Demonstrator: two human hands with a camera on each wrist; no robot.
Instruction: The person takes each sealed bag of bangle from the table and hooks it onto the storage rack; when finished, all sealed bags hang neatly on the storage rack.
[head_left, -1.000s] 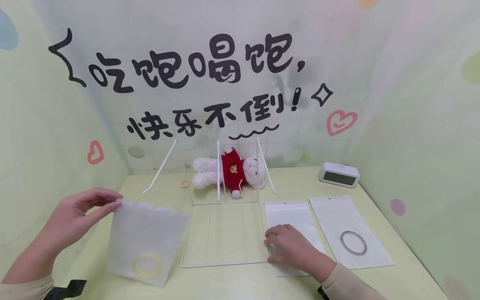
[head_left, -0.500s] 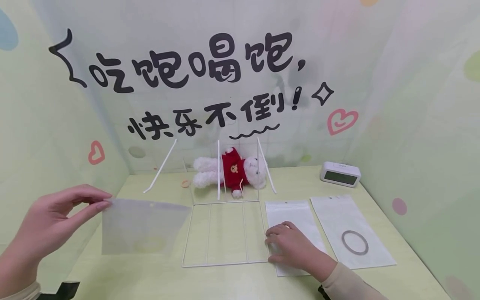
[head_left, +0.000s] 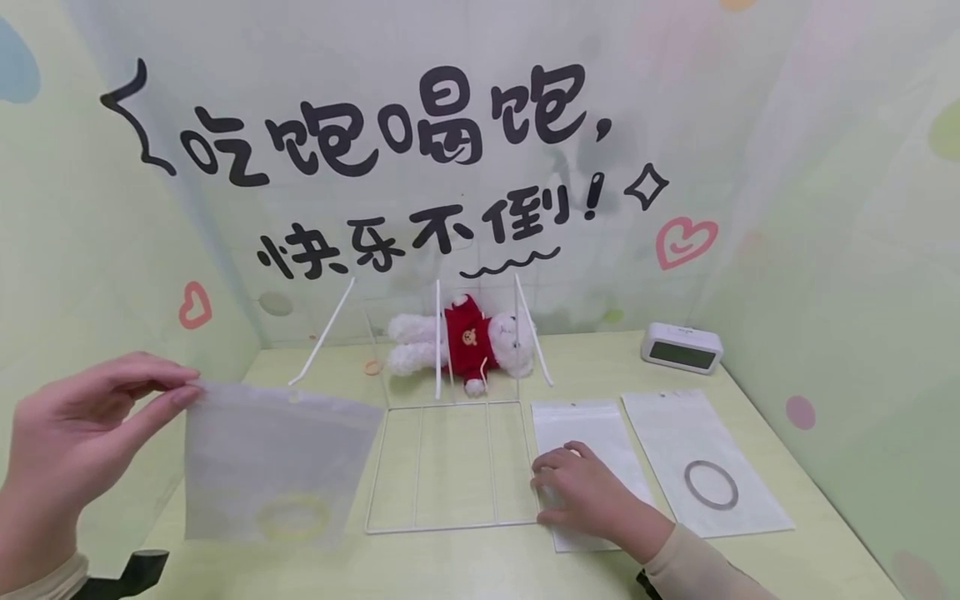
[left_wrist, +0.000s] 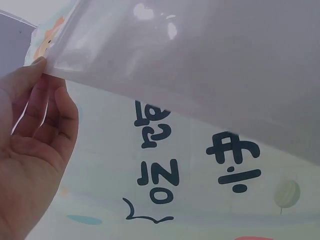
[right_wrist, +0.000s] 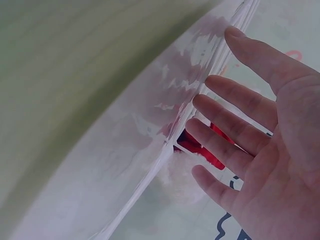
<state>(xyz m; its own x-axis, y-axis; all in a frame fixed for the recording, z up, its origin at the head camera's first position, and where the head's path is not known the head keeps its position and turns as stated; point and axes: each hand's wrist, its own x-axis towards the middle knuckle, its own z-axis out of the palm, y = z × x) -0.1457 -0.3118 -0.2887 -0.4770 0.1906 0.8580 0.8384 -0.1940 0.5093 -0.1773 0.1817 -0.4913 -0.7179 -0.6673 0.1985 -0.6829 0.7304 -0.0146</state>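
Observation:
My left hand (head_left: pixel 82 442) pinches one upper corner of a translucent zip bag (head_left: pixel 262 442) between thumb and fingers, and the bag hangs over the table's left side. Low in it shows a yellow ring (head_left: pixel 321 515). In the left wrist view the bag's sheet (left_wrist: pixel 200 65) spreads away from the pinching fingertips. My right hand (head_left: pixel 585 492) lies over a second white bag (head_left: pixel 588 423), beside the wire rack's right edge. Seen from the right wrist, its fingers (right_wrist: pixel 235 120) are spread and relaxed, fingertips right at the bag's edge (right_wrist: pixel 160 150).
A white wire rack (head_left: pixel 453 528) with upright prongs stands in the middle. Behind it lies a plush toy in a red top (head_left: pixel 468 342). On the right are a third bag (head_left: pixel 675 425) showing a grey ring (head_left: pixel 714 507), and a digital clock (head_left: pixel 682 348). A small peach ring (head_left: pixel 365 367) lies at the back.
My left hand has moved left and slightly up with the bag, which swung up toward flat half a second ago and hangs lower now. The right hand has stayed in place.

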